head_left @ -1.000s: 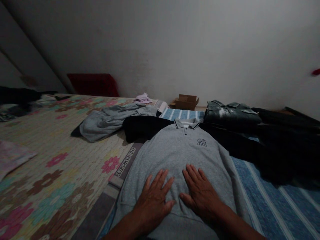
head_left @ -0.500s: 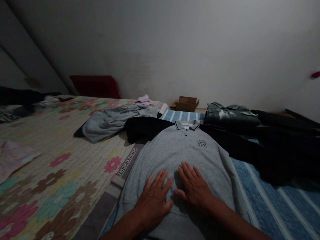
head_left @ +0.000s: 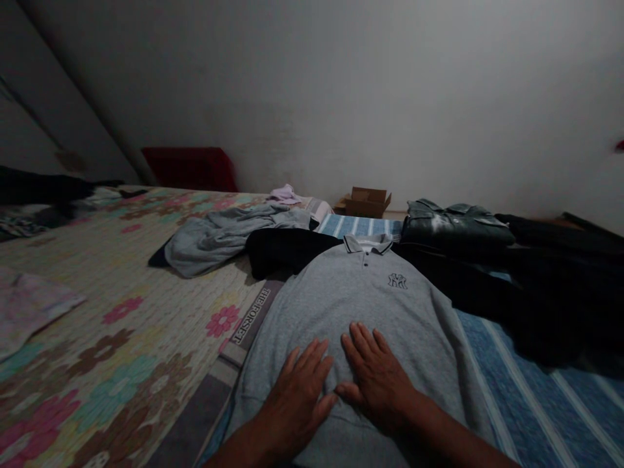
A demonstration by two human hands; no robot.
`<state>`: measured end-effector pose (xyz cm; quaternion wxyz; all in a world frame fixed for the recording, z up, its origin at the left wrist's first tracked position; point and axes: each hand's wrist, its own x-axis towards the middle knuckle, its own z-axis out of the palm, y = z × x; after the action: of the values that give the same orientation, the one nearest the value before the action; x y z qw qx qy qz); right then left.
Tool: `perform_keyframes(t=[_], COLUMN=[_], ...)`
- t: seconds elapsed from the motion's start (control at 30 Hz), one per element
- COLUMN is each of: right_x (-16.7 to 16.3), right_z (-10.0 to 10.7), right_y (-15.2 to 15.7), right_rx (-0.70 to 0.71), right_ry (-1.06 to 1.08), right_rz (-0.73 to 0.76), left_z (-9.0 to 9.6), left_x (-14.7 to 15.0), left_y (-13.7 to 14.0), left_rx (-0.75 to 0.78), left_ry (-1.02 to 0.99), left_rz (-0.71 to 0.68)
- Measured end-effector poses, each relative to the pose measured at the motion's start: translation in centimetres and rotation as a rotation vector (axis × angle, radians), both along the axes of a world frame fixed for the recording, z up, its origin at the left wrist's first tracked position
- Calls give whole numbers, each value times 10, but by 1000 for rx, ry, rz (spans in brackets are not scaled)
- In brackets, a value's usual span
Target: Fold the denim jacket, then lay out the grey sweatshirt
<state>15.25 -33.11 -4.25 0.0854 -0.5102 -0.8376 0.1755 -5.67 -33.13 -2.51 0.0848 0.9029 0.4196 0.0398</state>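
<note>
A grey polo shirt [head_left: 351,292] with black sleeves lies spread out front side up, its collar pointing away from me. Dark stripes edge the collar, and a dark monogram sits on the chest. My left hand [head_left: 299,390] rests flat on the lower front of the shirt, fingers stretched out. Beside it my right hand [head_left: 373,374] lies palm down on the same cloth, fingers extended and the thumb close to my left thumb. Neither hand grips the fabric. The shirt's bottom edge is partly hidden by my forearms.
A crumpled grey garment [head_left: 209,240] lies left of the shirt on a flowered bedspread [head_left: 160,312]. At the right are a folded dark jacket [head_left: 453,224] and black clothing [head_left: 560,305] on a blue striped sheet [head_left: 492,344]. A cardboard box [head_left: 368,203] stands by the wall.
Both hands have slid slightly down the shirt toward me, and the thumbs have come closer together. The view has shifted a little; the shirt stays spread.
</note>
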Motion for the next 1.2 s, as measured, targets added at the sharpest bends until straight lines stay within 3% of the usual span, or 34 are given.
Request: perform_keyframes(t=[0.27,0.5,0.73,1.2], right_x=[-1,-1,2,0], right_z=[-1,3,8,8], right_y=[2,1,0,0], right_rx=[-3,-20,-35,-58], right_ry=[-15,-8,23,21], right_rz=[8,1,26,16], left_z=[3,20,14,27], left_x=[-11,-4,-11,-18], left_y=[-4,-11,-9,-21], left_rx=[41,-46,-17,-84], left_ry=[-52,-26,-89,-99], left_rz=[-42,-136,-172,-309])
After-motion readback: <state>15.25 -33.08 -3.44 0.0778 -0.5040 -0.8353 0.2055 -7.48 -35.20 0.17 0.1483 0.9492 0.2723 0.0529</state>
